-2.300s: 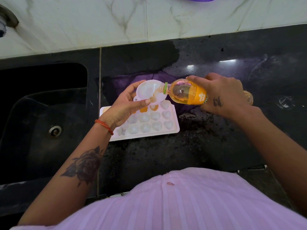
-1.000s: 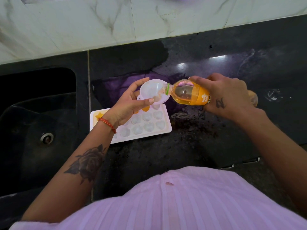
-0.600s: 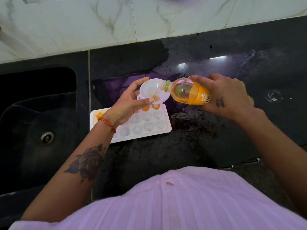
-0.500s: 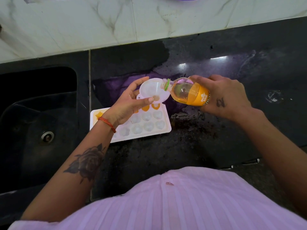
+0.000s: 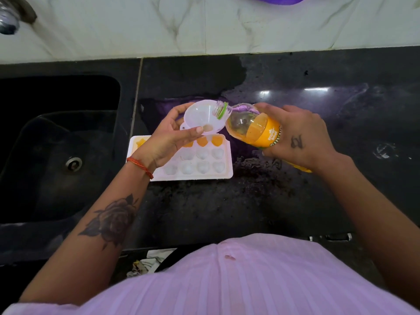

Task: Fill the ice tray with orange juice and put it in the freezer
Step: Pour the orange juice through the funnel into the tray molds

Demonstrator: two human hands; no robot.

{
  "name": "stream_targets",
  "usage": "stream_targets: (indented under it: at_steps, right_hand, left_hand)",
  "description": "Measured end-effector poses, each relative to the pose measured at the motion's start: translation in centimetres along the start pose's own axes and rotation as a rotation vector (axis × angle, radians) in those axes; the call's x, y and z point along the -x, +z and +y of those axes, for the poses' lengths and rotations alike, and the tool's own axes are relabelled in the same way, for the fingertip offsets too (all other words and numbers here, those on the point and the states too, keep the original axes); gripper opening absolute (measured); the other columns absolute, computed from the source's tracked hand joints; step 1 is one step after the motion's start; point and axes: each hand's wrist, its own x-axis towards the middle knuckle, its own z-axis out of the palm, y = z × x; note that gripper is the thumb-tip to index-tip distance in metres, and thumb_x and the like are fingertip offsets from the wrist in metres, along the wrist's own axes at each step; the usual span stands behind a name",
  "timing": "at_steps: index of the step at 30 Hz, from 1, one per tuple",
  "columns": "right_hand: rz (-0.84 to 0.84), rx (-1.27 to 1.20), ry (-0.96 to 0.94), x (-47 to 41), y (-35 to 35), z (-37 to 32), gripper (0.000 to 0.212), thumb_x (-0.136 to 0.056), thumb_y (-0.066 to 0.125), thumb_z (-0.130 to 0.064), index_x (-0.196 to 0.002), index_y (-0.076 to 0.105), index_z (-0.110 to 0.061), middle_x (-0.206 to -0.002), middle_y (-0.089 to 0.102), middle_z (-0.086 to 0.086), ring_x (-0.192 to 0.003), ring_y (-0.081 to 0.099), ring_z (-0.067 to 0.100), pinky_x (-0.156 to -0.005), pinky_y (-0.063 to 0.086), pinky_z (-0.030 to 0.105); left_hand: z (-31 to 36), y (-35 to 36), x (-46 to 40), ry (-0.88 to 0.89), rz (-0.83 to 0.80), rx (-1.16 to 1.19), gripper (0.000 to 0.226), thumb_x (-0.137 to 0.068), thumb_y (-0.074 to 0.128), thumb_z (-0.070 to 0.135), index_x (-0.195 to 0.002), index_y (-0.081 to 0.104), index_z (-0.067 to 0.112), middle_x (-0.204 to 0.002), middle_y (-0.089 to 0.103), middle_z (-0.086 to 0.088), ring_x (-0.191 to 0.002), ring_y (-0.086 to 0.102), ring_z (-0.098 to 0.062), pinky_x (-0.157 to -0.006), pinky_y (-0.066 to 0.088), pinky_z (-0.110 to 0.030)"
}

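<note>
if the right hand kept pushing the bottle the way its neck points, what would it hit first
Probably the funnel: the bottle in the right hand already has its mouth over the rim. Beyond it are the left hand's fingers; depth is unclear.

left hand [image 5: 169, 138]: raised, palm turned inward, thumb and fingers curled in a pinch grip | left forearm: reaches in from lower left | right hand [image 5: 295, 137]: back up, fingers wrapped in a grip | right forearm: reaches in from lower right
</note>
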Motion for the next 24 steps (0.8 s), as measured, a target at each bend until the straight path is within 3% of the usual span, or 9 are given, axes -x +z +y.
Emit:
stream_targets:
  at_steps: [6, 16, 24]
  right_hand:
    - [0.015, -0.023, -0.082, -0.9, 0.2, -3.0, 0.087, -0.056, 0.081, -0.033, -0.134, 0.042, -0.036, -0.101, 0.063, 0.007, -0.089, 0.060, 0.035, -0.069, 0.040, 0.032]
    - [-0.009, -0.037, -0.161, -2.4, 1.9, -9.6, 0.088, -0.057, 0.080, -0.034, -0.135, 0.040, -0.037, -0.103, 0.063, 0.006, -0.092, 0.059, 0.033, -0.070, 0.038, 0.032]
    - [-0.045, -0.032, -0.166, -2.6, 3.1, -12.5, 0.088, -0.059, 0.080, -0.035, -0.136, 0.037, -0.038, -0.108, 0.062, 0.005, -0.095, 0.058, 0.031, -0.074, 0.042, 0.033]
  left_hand:
    - [0.8, -3.1, 2.7, 0.041, 0.089, 0.015, 0.064, -0.068, 0.076, 0.010, -0.125, 0.049, 0.021, -0.104, 0.068, 0.012, -0.101, 0.068, -0.014, -0.078, 0.058, -0.029]
    - [1.1, -11.0, 7.2, 0.084, 0.212, 0.048, 0.059, -0.068, 0.072, 0.008, -0.122, 0.052, 0.022, -0.118, 0.061, 0.000, -0.112, 0.062, -0.020, -0.082, 0.056, -0.030]
    - [-0.8, -13.1, 8.2, 0.064, 0.175, 0.069, 0.059, -0.071, 0.071, 0.004, -0.125, 0.050, 0.019, -0.109, 0.069, 0.008, -0.109, 0.064, -0.017, -0.081, 0.056, -0.028]
